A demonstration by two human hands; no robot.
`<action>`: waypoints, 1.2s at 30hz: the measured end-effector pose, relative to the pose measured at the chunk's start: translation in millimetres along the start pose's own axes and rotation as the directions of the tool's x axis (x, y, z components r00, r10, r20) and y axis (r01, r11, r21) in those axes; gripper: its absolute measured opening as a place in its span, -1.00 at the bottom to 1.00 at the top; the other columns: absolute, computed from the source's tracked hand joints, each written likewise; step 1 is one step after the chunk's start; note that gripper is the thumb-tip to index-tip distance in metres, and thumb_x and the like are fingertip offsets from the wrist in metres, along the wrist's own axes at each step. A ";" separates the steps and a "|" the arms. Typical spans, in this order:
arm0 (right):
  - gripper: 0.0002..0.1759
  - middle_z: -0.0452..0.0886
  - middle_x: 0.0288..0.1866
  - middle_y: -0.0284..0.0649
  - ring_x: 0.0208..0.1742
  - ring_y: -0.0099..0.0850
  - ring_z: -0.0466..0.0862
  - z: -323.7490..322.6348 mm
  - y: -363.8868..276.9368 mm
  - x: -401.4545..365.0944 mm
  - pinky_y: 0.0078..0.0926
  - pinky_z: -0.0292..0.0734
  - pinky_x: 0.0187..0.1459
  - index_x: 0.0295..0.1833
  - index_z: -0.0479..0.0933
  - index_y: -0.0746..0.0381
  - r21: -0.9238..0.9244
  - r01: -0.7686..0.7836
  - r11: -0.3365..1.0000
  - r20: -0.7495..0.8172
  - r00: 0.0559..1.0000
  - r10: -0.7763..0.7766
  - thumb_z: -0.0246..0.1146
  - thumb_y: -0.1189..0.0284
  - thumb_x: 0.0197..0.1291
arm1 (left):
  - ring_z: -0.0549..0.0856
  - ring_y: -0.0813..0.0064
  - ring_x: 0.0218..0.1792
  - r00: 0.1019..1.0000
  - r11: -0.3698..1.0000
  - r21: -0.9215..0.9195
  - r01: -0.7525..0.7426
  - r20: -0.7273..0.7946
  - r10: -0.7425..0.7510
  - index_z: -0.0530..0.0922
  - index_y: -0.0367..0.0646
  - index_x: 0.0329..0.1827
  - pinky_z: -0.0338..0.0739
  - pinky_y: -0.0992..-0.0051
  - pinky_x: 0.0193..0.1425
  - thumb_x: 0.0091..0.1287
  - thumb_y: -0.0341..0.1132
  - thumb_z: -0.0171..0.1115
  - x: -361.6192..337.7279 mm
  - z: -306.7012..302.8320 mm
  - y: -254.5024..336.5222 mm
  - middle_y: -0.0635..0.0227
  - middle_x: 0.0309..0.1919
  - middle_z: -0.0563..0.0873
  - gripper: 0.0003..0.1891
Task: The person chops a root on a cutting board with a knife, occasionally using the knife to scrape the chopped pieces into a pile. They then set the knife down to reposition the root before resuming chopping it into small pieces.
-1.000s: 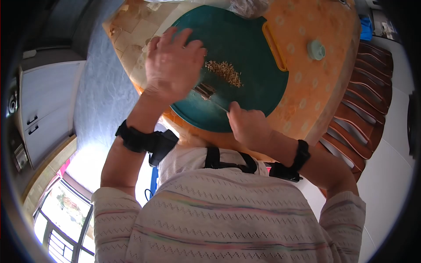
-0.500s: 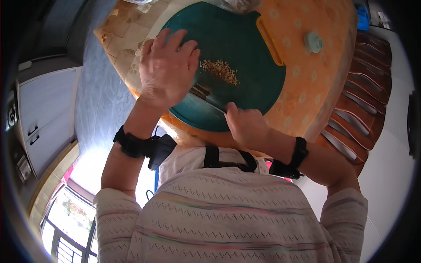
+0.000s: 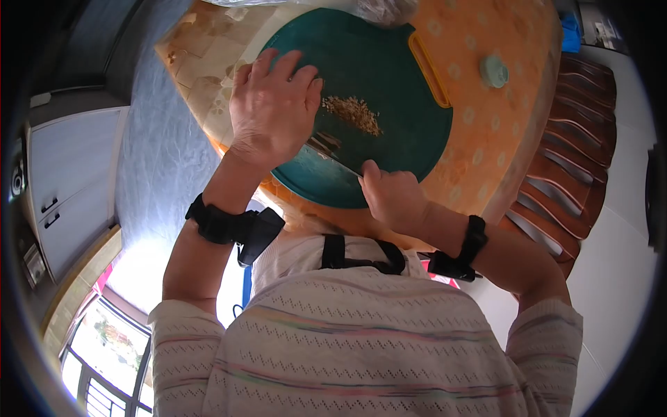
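A round green cutting board [image 3: 410,139] with a yellow handle [image 3: 429,69] lies on the table. A small heap of chopped tan bits [image 3: 353,114] is near its middle. My right hand [image 3: 394,199] is closed round the handle of a knife [image 3: 333,160], whose blade runs left across the board below the heap. My left hand [image 3: 274,111] is over the board's left side, back up and fingers spread, near the blade's far end. Whether anything lies beneath its palm is hidden. Thin brownish strips [image 3: 325,142] lie beside the blade.
A small pale green lid or jar [image 3: 494,71] stands on the orange patterned tablecloth [image 3: 479,139] to the right. Clear plastic [image 3: 384,11] rests at the board's far edge. A brown slatted wooden chair [image 3: 580,146] is beyond the table's right side.
My left hand has shifted slightly right in the view. The knife and my right hand have moved very little. The whole view has shifted a little.
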State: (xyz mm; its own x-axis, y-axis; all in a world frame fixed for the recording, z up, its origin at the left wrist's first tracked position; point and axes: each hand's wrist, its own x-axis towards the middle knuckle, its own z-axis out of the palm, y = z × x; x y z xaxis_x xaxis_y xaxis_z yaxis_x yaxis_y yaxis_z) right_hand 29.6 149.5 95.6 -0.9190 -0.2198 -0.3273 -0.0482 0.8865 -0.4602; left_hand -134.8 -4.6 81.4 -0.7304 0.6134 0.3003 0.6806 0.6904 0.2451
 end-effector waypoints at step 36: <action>-0.81 0.57 -0.51 0.12 -0.41 0.11 0.62 -3.8 20.9 13.5 -0.05 0.52 -0.38 -0.26 0.30 0.36 0.111 0.005 0.994 -0.076 0.997 0.004 0.11 0.44 0.28 | 0.60 0.27 -0.13 0.955 0.936 -0.351 0.030 -0.266 -0.131 0.67 -0.09 -0.27 0.52 0.35 -0.01 -0.04 -0.52 0.38 -107.7 45.2 32.7 0.37 -0.22 0.65 -0.76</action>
State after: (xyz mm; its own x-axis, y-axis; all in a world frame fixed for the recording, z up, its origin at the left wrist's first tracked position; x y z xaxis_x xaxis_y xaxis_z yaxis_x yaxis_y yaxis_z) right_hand 14.7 166.6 84.7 -0.9463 -0.1849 -0.2652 -0.0089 0.8349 -0.5503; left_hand -36.5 -30.7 15.4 -0.7715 0.3937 0.4998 0.6348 0.5305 0.5618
